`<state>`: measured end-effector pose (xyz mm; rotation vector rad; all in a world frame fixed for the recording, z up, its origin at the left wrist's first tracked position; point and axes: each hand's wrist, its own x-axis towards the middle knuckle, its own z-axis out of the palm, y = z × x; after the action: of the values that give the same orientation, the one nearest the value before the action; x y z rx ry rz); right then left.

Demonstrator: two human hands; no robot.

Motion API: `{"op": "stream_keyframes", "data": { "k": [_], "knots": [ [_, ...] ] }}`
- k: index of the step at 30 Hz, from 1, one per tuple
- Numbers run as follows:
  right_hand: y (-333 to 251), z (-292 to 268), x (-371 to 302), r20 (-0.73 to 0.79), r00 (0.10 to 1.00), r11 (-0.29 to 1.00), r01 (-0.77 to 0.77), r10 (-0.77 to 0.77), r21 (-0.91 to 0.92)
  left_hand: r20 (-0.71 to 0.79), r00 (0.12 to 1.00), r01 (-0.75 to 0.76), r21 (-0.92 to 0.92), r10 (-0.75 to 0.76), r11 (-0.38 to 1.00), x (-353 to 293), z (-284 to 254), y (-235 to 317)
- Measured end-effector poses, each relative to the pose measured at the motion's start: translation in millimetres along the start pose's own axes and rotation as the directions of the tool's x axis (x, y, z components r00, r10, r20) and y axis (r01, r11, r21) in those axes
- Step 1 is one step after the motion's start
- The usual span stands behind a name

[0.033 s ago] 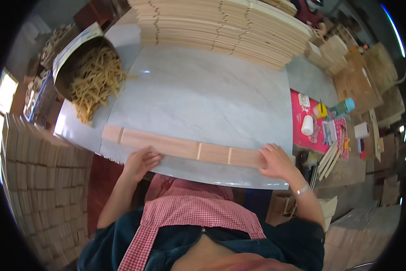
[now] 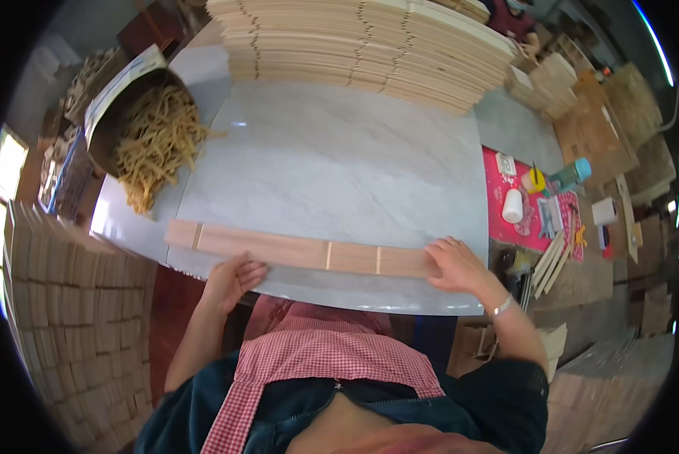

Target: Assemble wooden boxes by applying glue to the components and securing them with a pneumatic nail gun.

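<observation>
A long, flat wooden strip (image 2: 279, 248) lies across the near part of the grey marbled tabletop (image 2: 339, 163). Three pale lines cross its face. Its right end is in the grip of my right hand (image 2: 457, 265), with fingers over the top and a silvery band at the wrist. My left hand (image 2: 235, 283) is beside the strip's near edge, left of its middle. Its fingers are apart and loosely bent; the thumb is close to the wood, and I cannot tell whether it presses on it.
Tall stacks of similar strips (image 2: 355, 53) stand at the back. A tipped container (image 2: 101, 113) spills tan, curly bands (image 2: 158, 136) at left. On a pink mat (image 2: 498, 219) at right are a white bottle (image 2: 513, 206) and yellow cup (image 2: 533, 181). Another person (image 2: 515, 23) is at far right.
The whole view has shifted slightly. My hands and the wooden strip keep nearly the same places on the table, my right hand still holding the strip's end.
</observation>
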<state>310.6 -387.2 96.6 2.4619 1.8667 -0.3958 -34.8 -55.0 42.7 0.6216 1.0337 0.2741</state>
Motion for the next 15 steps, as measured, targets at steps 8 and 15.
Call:
{"op": "stream_keyframes", "data": {
  "k": [8, 15],
  "knots": [
    [140, -168, 171, -0.640, 0.763, 0.979, -0.043, -0.096, -0.198, -0.039, 0.988, 0.157, 0.252, -0.152, 0.955, -31, -17, 7],
    [203, -278, 324, -0.734, 0.675, 0.902, -0.269, -0.072, -0.336, 0.048, 0.997, 0.057, 0.128, -0.064, 0.990, -40, -9, 4]
  ]
}}
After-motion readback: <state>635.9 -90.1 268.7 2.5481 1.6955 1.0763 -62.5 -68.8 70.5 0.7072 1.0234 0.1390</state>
